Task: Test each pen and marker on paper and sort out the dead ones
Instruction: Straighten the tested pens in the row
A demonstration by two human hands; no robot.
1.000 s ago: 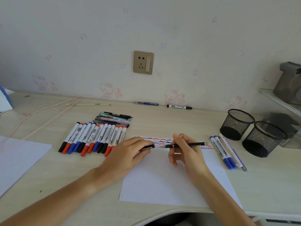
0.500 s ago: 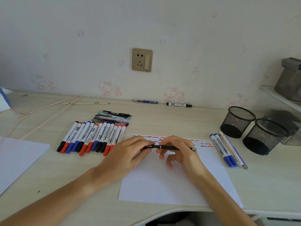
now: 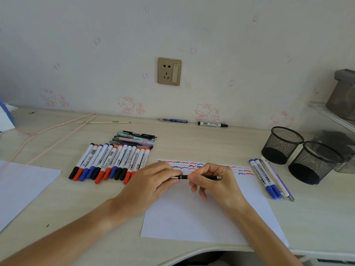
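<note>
Two hands on one black pen (image 3: 203, 177), held level just above the paper (image 3: 201, 214); left hand (image 3: 151, 184) pinching the cap end, right hand (image 3: 215, 181) curled round the barrel; the cap looks about to seat. Risk: a loose cap would dry a live pen; ink could smear the squiggles (image 3: 244, 172) just beyond the right hand; the row of markers (image 3: 107, 164) beyond the left hand and the small group (image 3: 269, 179) to the right hand's outer side lie apart, so a misplaced pen would spoil the sort.

Wall socket (image 3: 169, 71) – pink cord (image 3: 57, 129)
</note>
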